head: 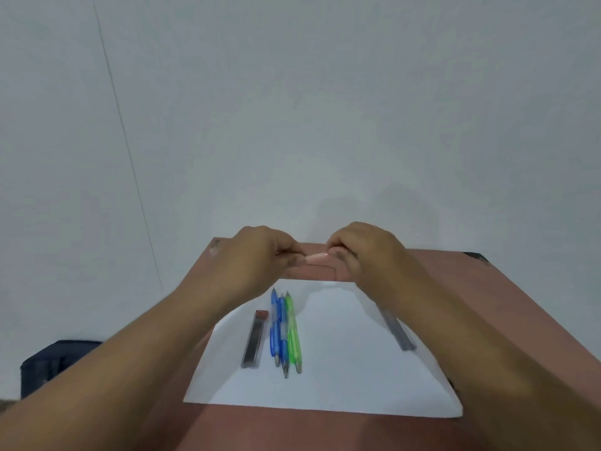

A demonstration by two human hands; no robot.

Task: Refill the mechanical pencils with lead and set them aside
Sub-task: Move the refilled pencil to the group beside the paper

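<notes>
Pink and translucent, a mechanical pencil (pixel 317 257) is held level between both hands above the far edge of the bench (pixel 507 288). The left hand (pixel 260 255) pinches one end and the right hand (pixel 364 252) curls round the other, probably so that one steadies the barrel while the other works the cap loose for refilling. Beneath them, on a white sheet (pixel 341 369), two blue pencils (pixel 278 330) and a green pencil (pixel 293 333) lie side by side and touching, tips toward the person, seemingly queued. Just left of them lies the lead case (pixel 255 340), within easy reach. A grey pencil (pixel 395 330) lies well apart on the right, partly under the right forearm, perhaps already set aside. A dark bag (pixel 48 362) sits low on the left.
</notes>
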